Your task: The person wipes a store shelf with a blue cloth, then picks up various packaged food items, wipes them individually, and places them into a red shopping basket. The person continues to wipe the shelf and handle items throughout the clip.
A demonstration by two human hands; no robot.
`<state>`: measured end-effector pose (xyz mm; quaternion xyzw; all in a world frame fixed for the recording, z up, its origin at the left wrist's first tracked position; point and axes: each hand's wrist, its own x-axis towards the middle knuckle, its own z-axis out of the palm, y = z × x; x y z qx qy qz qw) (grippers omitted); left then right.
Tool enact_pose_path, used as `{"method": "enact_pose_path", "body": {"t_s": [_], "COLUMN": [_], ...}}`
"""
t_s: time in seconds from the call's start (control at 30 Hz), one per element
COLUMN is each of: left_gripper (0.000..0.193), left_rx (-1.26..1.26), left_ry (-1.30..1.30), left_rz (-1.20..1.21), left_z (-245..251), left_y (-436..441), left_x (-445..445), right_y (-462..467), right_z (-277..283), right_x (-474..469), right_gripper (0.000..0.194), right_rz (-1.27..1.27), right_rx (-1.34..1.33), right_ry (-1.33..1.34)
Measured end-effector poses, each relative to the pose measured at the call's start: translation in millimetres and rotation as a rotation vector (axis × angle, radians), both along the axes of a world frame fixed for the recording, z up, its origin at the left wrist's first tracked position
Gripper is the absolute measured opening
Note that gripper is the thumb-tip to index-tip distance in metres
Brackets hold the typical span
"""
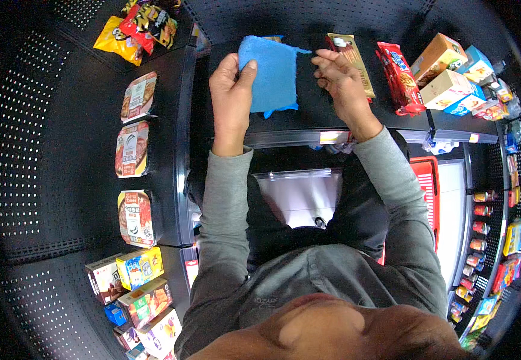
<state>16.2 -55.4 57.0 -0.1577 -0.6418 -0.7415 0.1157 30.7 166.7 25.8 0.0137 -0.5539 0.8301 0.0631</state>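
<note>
My left hand [232,96] grips the left edge of a blue cloth [270,74], its thumb lying on top. The cloth is spread fairly flat above the black shelf, and a thin corner points right. Near that corner is my right hand [342,85], fingers loosely bent and apart, with a small gap to the cloth. Bits of a blue package [280,109] show past the cloth's lower edge; the rest is hidden. Partly behind my right hand lies a gold-and-red snack packet [355,58]. Farther right is a red cookie packet [402,78].
The black shelf's front edge [283,138] runs below my hands. Several food boxes [451,87] stand at right. Packaged food bowls [132,150] line the left shelf, with snack bags [137,33] above and boxes [146,301] below. A red basket [426,198] sits beside my right arm.
</note>
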Motion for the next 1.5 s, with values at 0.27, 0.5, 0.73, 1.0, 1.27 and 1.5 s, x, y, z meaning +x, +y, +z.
{"method": "enact_pose_path", "body": {"t_s": [0.27,0.5,0.73,1.0,1.27,1.5], "left_gripper": [0.024,0.028,0.055,0.07,0.072,0.086], "left_rx": [-0.793,-0.631,0.381,-0.005,0.284,-0.077], "left_ry": [0.618,0.576,-0.379,-0.287,-0.635,-0.432], "left_rz": [0.392,0.311,0.556,1.186,1.13,1.355], "left_z": [1.2,-6.8,-47.1,-127.9,-131.8,-143.0], "left_y": [49.0,25.7,-106.1,-168.7,-202.3,-210.4], "left_x": [38.5,27.0,-71.7,-140.7,-141.6,-147.9], "right_y": [-20.2,-0.7,-1.4,0.7,1.3,1.2], "right_z": [-0.6,-6.2,-3.4,-7.0,-9.8,-11.6], "right_x": [22.3,2.4,-2.0,3.3,2.5,9.9], "right_gripper": [0.056,0.041,0.051,0.043,0.041,0.04], "right_rz": [0.478,0.257,0.246,0.303,0.293,0.388], "right_rx": [-0.397,-0.57,-0.539,-0.584,-0.581,-0.643], "right_ry": [-0.093,-0.228,-0.114,-0.272,-0.266,-0.255]}}
